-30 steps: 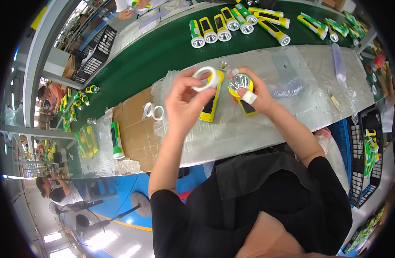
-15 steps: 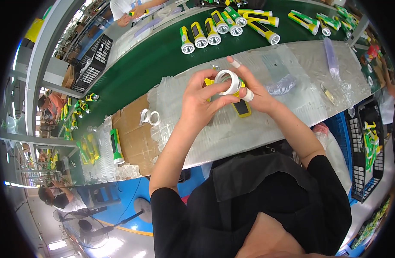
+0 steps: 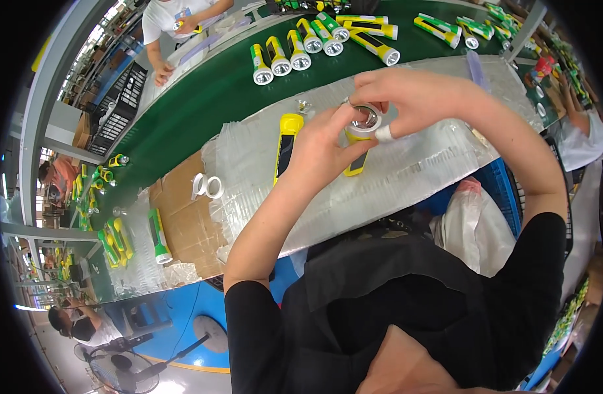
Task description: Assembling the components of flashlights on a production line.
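Note:
Both of my hands are closed around the head of a yellow flashlight (image 3: 356, 165) with a dark side panel, held over the plastic-covered bench. A white ring (image 3: 375, 122) surrounds its shiny reflector (image 3: 364, 117). My left hand (image 3: 322, 146) grips it from the left, fingers at the rim. My right hand (image 3: 410, 98) reaches over from the right, its taped fingers pinching the ring's edge. Just left of my left hand lies another yellow flashlight body (image 3: 288, 141), partly hidden by that hand. Beyond it sits a small clear, shiny part (image 3: 303, 106).
Two loose white rings (image 3: 213, 187) lie by the cardboard (image 3: 183, 203), with a green flashlight (image 3: 160, 238) further left. Several finished-looking flashlights (image 3: 300, 60) stand along the green belt (image 3: 223, 98). A co-worker (image 3: 173, 26) works across it. A white sack (image 3: 475, 226) is at my right.
My right hand has swung up and over the flashlight's head, elbow raised outward. The white ring now sits at the flashlight's head. The other yellow body has come into view.

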Tool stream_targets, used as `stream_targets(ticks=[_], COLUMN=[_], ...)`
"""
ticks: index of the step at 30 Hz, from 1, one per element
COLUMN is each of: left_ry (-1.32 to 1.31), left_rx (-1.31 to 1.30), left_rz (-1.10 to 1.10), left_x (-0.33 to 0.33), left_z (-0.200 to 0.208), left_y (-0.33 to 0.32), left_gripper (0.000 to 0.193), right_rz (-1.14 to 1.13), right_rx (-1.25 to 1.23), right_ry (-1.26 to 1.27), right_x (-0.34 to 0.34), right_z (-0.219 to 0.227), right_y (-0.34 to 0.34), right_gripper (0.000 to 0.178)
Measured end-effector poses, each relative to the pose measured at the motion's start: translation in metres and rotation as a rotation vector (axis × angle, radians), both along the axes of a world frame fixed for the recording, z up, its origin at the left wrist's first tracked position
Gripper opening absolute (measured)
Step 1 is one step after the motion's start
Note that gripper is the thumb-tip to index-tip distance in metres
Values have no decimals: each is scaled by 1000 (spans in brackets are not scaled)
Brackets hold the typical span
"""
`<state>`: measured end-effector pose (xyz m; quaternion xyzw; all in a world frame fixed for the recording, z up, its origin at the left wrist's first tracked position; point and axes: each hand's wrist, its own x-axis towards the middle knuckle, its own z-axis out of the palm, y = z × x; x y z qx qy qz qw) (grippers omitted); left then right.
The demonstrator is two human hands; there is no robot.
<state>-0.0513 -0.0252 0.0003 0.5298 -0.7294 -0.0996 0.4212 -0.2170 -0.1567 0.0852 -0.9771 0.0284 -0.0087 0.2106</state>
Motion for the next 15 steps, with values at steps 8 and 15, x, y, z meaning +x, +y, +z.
stream_targets(ticks=[8,15], left_ry=[36,2], left_rx=[-56,-51], left_rz=[-23,55], left_x=[-2,-3], left_z=[-6,-8], left_y=[-4,-9], left_gripper=[37,38], right_rz=[-33,-447], right_rx=[63,-83], right_ry=[124,206], right_x=[6,15], right_z=[2,-5], right_y=[-5,18], right_gripper=[30,46])
